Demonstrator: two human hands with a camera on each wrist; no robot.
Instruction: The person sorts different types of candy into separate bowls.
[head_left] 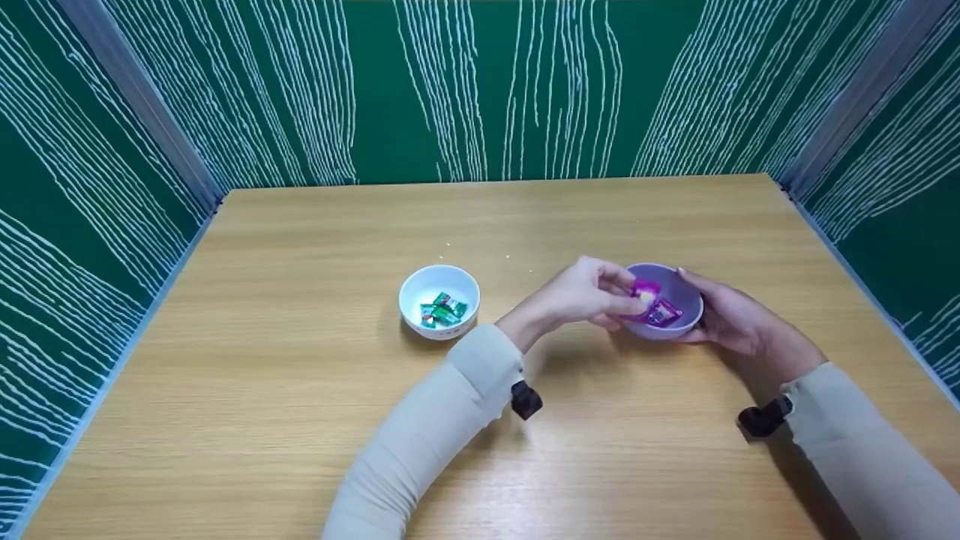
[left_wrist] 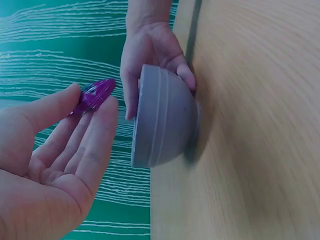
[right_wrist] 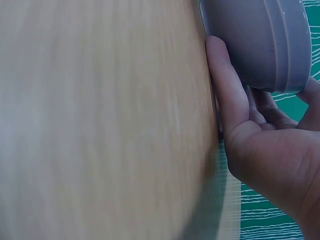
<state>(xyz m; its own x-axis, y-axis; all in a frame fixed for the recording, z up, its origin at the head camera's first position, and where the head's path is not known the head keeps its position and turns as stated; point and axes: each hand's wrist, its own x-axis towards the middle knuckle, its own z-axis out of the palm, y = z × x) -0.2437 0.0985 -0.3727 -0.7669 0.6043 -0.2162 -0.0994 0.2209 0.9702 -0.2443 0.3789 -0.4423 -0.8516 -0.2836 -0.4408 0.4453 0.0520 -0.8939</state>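
Observation:
A lilac bowl stands on the wooden table, right of centre, with purple-wrapped candies inside. My right hand grips its right side, thumb on the rim and fingers round the base; the right wrist view shows those fingers against the bowl. My left hand is at the bowl's left rim and pinches a purple candy. In the left wrist view this candy sits between thumb and fingertips, just above the bowl. A white bowl to the left holds green-wrapped candies.
Green walls with white lines close the table in on the left, back and right. A few small crumbs lie behind the bowls. Bare wood spreads across the front and the left of the table.

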